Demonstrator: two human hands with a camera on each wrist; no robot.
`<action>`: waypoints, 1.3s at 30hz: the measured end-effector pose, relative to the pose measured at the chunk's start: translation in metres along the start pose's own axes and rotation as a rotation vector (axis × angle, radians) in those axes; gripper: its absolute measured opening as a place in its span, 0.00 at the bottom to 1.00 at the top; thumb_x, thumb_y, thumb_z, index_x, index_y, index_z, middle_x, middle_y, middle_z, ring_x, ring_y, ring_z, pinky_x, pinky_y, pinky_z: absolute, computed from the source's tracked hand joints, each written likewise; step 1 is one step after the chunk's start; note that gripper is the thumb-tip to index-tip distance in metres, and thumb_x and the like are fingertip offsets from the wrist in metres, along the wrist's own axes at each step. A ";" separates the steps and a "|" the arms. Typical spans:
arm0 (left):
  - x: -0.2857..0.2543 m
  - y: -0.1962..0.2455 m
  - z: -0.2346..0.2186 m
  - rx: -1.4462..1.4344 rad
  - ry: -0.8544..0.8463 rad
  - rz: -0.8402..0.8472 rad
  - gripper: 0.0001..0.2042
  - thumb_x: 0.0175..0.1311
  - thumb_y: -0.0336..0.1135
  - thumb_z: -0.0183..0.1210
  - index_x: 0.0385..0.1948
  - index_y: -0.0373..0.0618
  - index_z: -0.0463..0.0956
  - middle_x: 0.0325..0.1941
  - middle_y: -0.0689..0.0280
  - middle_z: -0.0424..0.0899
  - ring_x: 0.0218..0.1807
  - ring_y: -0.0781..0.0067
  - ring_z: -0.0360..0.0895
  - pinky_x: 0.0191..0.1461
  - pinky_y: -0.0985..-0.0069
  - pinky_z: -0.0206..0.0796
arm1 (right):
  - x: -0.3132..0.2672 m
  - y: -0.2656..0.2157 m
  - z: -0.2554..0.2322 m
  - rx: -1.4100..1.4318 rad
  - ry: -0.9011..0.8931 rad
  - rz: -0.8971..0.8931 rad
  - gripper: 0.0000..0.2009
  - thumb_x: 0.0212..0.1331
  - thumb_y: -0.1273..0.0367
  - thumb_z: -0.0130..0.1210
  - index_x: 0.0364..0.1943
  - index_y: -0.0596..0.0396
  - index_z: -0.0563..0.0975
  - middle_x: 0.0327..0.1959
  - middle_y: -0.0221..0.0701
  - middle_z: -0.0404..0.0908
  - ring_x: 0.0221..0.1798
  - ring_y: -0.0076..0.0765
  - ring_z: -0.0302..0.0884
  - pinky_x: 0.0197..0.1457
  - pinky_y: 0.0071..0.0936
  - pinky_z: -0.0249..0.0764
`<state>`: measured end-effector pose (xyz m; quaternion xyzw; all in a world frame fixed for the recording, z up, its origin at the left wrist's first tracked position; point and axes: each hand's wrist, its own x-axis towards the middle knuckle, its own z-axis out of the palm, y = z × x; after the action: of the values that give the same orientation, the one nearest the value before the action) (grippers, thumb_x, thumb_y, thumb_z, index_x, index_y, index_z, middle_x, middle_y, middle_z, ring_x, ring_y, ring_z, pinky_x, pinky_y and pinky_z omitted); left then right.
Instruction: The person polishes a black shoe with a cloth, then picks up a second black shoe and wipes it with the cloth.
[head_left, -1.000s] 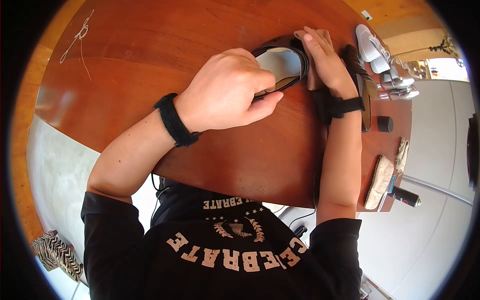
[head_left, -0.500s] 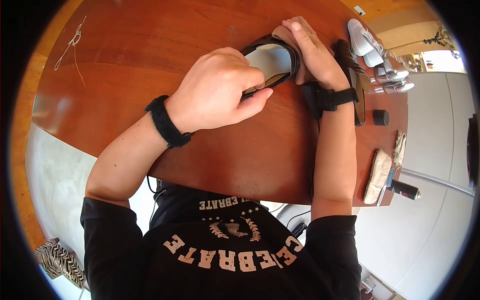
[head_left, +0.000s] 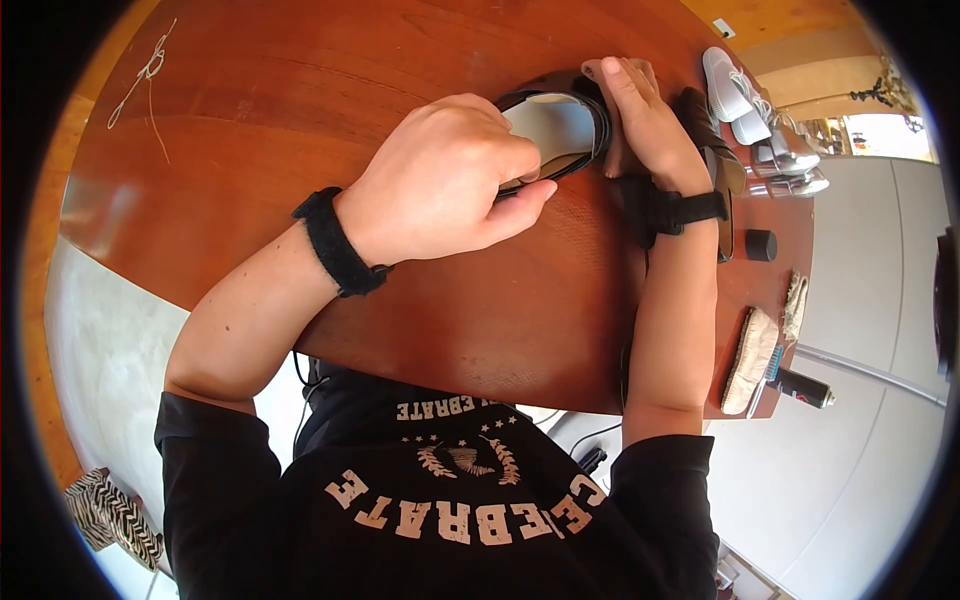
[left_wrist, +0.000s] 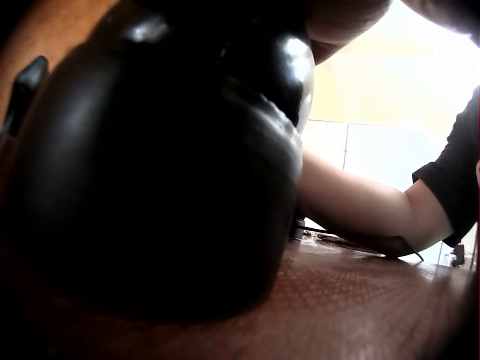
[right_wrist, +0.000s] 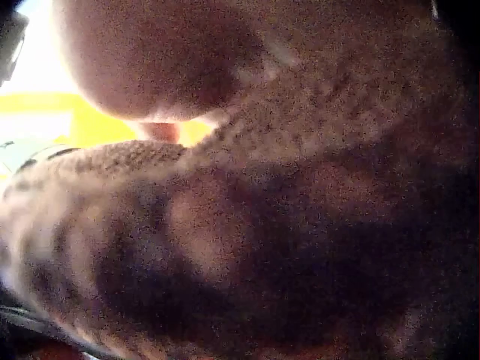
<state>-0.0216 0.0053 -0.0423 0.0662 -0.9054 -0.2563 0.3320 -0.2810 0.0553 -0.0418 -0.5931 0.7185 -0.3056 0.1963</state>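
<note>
A glossy black shoe (head_left: 525, 99) is on the brown table in the head view, its opening facing up with a pale lining. My left hand (head_left: 445, 175) grips the shoe's near rim, fingers curled down into the opening. In the left wrist view the shiny black shoe (left_wrist: 157, 180) fills much of the picture, close over the table. My right hand (head_left: 655, 135) lies along the shoe's right side, fingers straight, pressing a brown cloth (head_left: 617, 150) against it. Dark stains mark this cloth (right_wrist: 202, 232) in the right wrist view.
Right of my right hand stands another dark shoe (head_left: 735, 175). White sneakers (head_left: 730, 85) and shiny silver shoes (head_left: 790, 155) are beyond it. Along the right edge are a black cap (head_left: 761, 245), a tan fuzzy pad (head_left: 750, 360) and a spray can (head_left: 805, 388). Thin string (head_left: 152, 68) lies far left.
My right hand with the cloth has slid a little away from me along the shoe's side, then back toward me. My left hand keeps its grip on the rim.
</note>
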 end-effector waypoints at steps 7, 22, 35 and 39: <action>0.001 0.000 0.000 0.006 -0.007 -0.003 0.06 0.57 0.28 0.64 0.21 0.43 0.78 0.16 0.62 0.76 0.23 0.57 0.75 0.52 0.62 0.76 | -0.005 -0.018 0.002 0.323 -0.115 0.068 0.33 0.75 0.44 0.38 0.51 0.62 0.82 0.52 0.42 0.76 0.64 0.48 0.65 0.74 0.41 0.58; 0.001 0.001 0.000 -0.007 0.000 -0.006 0.07 0.57 0.28 0.65 0.21 0.43 0.78 0.16 0.62 0.76 0.22 0.57 0.74 0.52 0.63 0.76 | 0.000 -0.008 -0.001 0.250 -0.102 -0.029 0.31 0.75 0.46 0.42 0.50 0.63 0.82 0.51 0.38 0.76 0.63 0.45 0.66 0.71 0.39 0.61; 0.001 0.000 0.000 -0.005 0.009 0.006 0.07 0.57 0.28 0.65 0.21 0.43 0.78 0.16 0.62 0.75 0.22 0.58 0.74 0.52 0.62 0.76 | -0.012 -0.032 -0.004 0.264 -0.170 0.062 0.30 0.74 0.45 0.43 0.52 0.60 0.80 0.55 0.35 0.74 0.61 0.42 0.71 0.69 0.41 0.66; 0.001 0.001 0.000 -0.010 0.000 -0.001 0.07 0.57 0.28 0.65 0.21 0.43 0.78 0.16 0.62 0.76 0.22 0.58 0.74 0.52 0.62 0.76 | -0.005 -0.021 -0.004 0.186 -0.140 -0.026 0.29 0.74 0.47 0.44 0.53 0.61 0.79 0.55 0.39 0.74 0.62 0.45 0.71 0.69 0.40 0.66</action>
<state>-0.0221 0.0059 -0.0417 0.0649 -0.9041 -0.2608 0.3323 -0.2666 0.0589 -0.0252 -0.6014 0.6640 -0.3313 0.2961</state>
